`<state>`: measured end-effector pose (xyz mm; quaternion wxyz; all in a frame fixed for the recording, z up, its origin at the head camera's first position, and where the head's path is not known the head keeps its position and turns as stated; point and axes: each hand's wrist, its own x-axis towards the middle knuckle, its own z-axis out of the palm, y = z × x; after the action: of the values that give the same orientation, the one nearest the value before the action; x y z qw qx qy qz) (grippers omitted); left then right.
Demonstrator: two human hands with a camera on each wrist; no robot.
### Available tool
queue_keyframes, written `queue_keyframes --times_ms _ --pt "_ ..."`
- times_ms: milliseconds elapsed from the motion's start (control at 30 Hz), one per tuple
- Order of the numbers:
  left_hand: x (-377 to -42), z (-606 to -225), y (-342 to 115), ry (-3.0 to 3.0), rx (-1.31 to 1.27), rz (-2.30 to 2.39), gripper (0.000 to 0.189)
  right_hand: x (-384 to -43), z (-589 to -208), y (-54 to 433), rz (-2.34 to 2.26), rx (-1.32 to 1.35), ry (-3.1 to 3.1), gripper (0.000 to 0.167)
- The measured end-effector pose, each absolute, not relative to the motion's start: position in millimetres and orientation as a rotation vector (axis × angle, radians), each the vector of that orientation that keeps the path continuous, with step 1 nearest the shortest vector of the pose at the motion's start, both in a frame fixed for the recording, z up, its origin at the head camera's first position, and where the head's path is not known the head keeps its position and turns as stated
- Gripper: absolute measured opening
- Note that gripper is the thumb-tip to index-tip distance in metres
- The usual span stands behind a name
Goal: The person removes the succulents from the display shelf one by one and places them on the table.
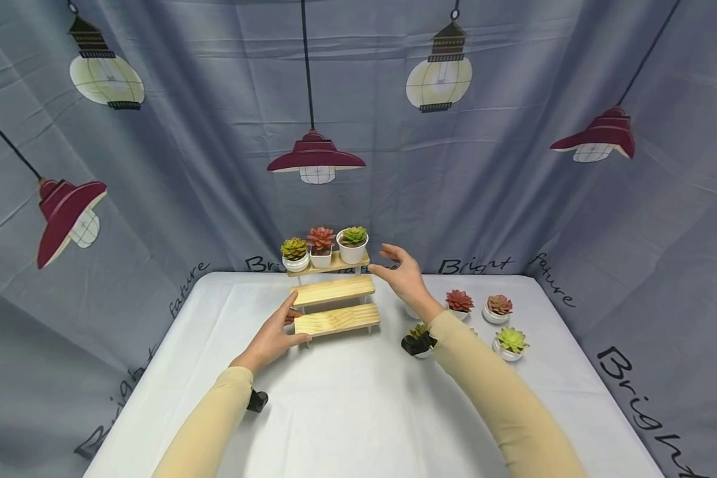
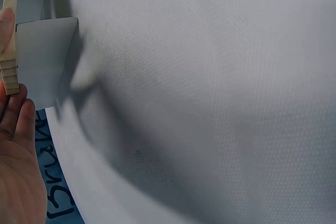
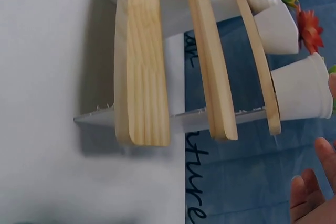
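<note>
A three-step wooden plant stand [image 1: 334, 289] with pale side supports stands at the back of the table. Along its top board sit three potted succulents: a yellow-green one [image 1: 295, 255], a red one [image 1: 320, 247] and a green one [image 1: 352, 245] in a white pot. My left hand [image 1: 270, 337] grips the stand's left end, its thumb and fingers on the wooden boards [image 2: 10, 74]. Beside the green succulent's pot [image 3: 302, 87], my right hand [image 1: 403, 277] is raised with fingers spread and nothing in them. The two lower boards carry no pots.
On the table's right stand several more potted succulents, among them a red one [image 1: 459, 302], a pinkish one [image 1: 498, 307] and a light green one [image 1: 511, 341]. My right forearm partly hides others. A grey lamp-print curtain [image 1: 370, 79] hangs behind the white table [image 1: 346, 411].
</note>
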<state>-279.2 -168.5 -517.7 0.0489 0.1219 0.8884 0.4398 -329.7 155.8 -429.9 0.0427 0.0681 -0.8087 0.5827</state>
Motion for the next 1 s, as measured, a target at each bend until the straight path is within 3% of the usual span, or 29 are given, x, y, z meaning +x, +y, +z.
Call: queue_keyframes --times_ms 1000 --pt "-280 -517 -168 2.698 0.374 1.337 0.112 -357 -437 125 1.895 0.116 -2.407 0.076"
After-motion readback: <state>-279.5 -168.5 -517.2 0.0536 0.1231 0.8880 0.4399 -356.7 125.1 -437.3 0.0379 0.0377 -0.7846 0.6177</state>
